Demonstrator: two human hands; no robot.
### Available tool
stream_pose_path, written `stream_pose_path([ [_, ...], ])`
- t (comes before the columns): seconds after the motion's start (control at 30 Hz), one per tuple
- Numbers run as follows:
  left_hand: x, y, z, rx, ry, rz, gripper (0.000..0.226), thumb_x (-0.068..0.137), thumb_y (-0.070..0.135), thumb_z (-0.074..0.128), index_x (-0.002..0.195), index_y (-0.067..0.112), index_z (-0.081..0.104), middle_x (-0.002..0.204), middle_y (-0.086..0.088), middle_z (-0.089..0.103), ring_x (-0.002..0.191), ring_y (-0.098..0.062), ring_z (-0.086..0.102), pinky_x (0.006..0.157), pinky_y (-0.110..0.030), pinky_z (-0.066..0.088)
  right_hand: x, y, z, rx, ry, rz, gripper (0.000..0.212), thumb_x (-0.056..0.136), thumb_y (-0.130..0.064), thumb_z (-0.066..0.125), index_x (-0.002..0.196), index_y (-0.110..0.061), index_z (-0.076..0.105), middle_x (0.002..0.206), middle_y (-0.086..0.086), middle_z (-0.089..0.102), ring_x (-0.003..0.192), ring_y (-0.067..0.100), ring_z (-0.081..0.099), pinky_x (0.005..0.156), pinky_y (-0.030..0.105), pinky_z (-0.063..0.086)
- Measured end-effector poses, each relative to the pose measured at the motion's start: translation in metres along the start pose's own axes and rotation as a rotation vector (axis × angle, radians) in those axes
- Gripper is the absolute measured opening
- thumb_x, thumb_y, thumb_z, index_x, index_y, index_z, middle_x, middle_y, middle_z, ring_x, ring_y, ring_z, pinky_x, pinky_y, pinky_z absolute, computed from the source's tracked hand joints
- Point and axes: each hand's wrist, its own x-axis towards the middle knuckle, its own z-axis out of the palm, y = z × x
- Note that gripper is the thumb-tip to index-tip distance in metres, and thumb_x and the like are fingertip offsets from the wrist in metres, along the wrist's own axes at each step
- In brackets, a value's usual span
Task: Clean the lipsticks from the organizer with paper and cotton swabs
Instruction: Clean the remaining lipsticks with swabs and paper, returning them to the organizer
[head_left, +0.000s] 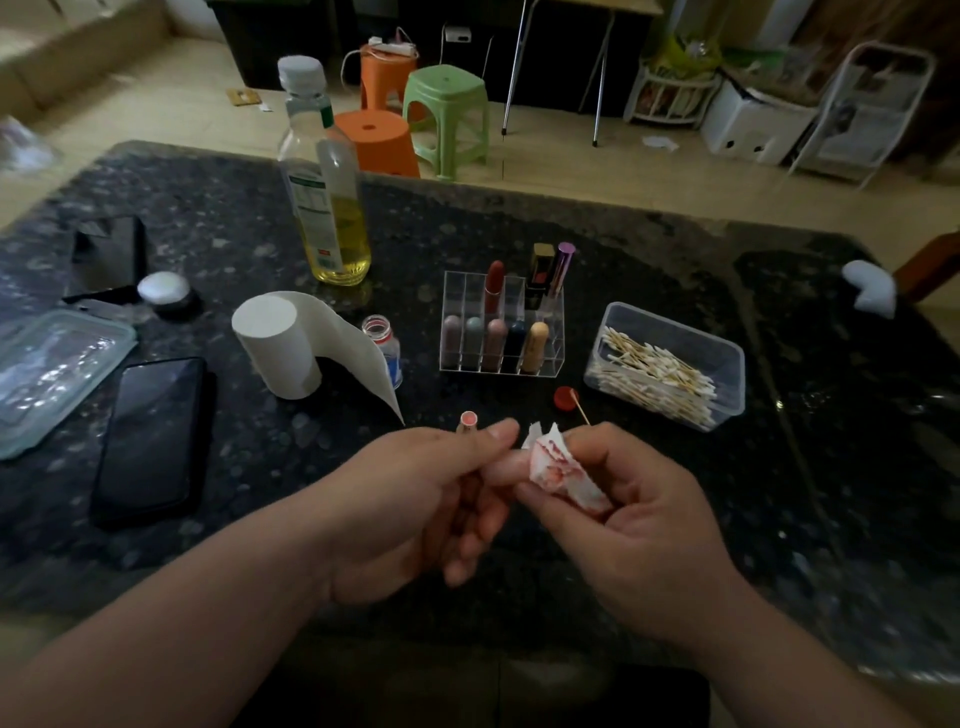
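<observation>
- The left hand (410, 499) is covering most of the lipstick (468, 419) — only its round top is showing.
- The right hand (634, 509) is hiding the lower part of the stained paper (556, 467) and most of a cotton swab (581, 411), with one end poking out.
- The loose sheet of the paper roll (291, 348) is screening part of a small bottle (389, 353).
- The left edge is cutting off a plastic lid (57, 374).
- Blur is smearing the oil bottle (322, 197) label — unreadable.
- A white thing (872, 288) on the table's right side is showing too blurred to identify.
</observation>
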Motion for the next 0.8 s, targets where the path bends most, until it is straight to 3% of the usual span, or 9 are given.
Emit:
stream_pose_path([
  [0.13,-0.001,0.002,0.001,-0.045,0.003,0.089,0.028,0.089,0.035,0.066,0.078,0.011,0.075,0.068,-0.006,0.058,0.053,-0.013,0.052,0.047,-0.025,0.047,0.003,0.0,-0.005,-0.11,0.048,-0.088,0.008,0.086,-0.012,0.077,0.094,-0.012,0.074,0.085,-0.001,0.071,0.077,0.023,0.069,0.065,0.042,0.058],
  [0.27,-0.002,-0.005,0.007,0.013,0.124,0.245,0.02,0.082,0.031,0.068,0.079,0.014,0.077,0.071,-0.006,0.066,0.056,-0.015,0.059,0.051,-0.028,0.054,0.006,-0.007,-0.002,0.022,0.061,0.133,0.018,0.082,-0.01,0.08,0.092,-0.022,0.074,0.085,-0.005,0.075,0.077,0.015,0.073,0.065,0.026,0.059],
  [0.37,-0.004,-0.013,0.007,0.302,0.25,0.37,0.02,0.078,0.041,0.064,0.085,0.026,0.076,0.078,0.0,0.073,0.063,-0.016,0.069,0.058,-0.029,0.06,0.01,-0.012,-0.007,0.147,-0.038,0.295,0.02,0.082,-0.007,0.078,0.096,-0.02,0.073,0.09,-0.002,0.077,0.082,0.014,0.074,0.07,0.027,0.059],
  [0.47,-0.004,-0.022,-0.003,0.684,0.336,0.616,0.025,0.083,0.05,0.06,0.101,0.037,0.07,0.093,0.014,0.072,0.08,-0.009,0.071,0.072,-0.032,0.062,0.013,-0.013,-0.014,0.345,-0.124,0.433,0.018,0.082,-0.007,0.079,0.096,-0.019,0.074,0.095,0.007,0.077,0.087,0.02,0.074,0.072,0.032,0.057],
  [0.57,0.0,-0.023,-0.014,0.943,0.344,0.888,0.023,0.09,0.037,0.066,0.111,0.03,0.071,0.098,0.019,0.068,0.092,-0.004,0.068,0.078,-0.021,0.057,0.015,-0.009,-0.016,0.67,-0.174,0.545,0.032,0.073,-0.005,0.075,0.104,-0.012,0.071,0.101,0.017,0.074,0.091,0.027,0.072,0.073,0.033,0.056],
  [0.63,0.003,-0.022,-0.018,0.998,0.354,0.961,0.023,0.089,0.028,0.071,0.112,0.026,0.072,0.1,0.019,0.067,0.093,-0.004,0.067,0.079,-0.015,0.053,0.015,-0.009,-0.018,0.79,-0.2,0.593,0.043,0.071,-0.002,0.071,0.114,-0.005,0.064,0.102,0.018,0.073,0.091,0.026,0.071,0.072,0.031,0.056],
  [0.7,0.002,-0.021,-0.017,0.938,0.381,0.909,0.026,0.085,0.031,0.076,0.111,0.032,0.073,0.1,0.02,0.07,0.096,-0.003,0.068,0.082,-0.018,0.055,0.015,-0.008,-0.02,0.817,-0.206,0.595,0.05,0.071,-0.001,0.069,0.12,-0.004,0.06,0.104,0.017,0.072,0.093,0.026,0.07,0.072,0.032,0.056],
  [0.8,0.001,-0.014,-0.01,0.644,0.347,0.526,0.042,0.07,0.043,0.078,0.111,0.04,0.068,0.1,0.015,0.074,0.09,-0.006,0.073,0.08,-0.03,0.062,0.012,-0.007,-0.018,0.691,-0.163,0.517,0.044,0.072,-0.004,0.069,0.115,-0.012,0.062,0.099,0.011,0.074,0.09,0.023,0.071,0.068,0.029,0.055],
])
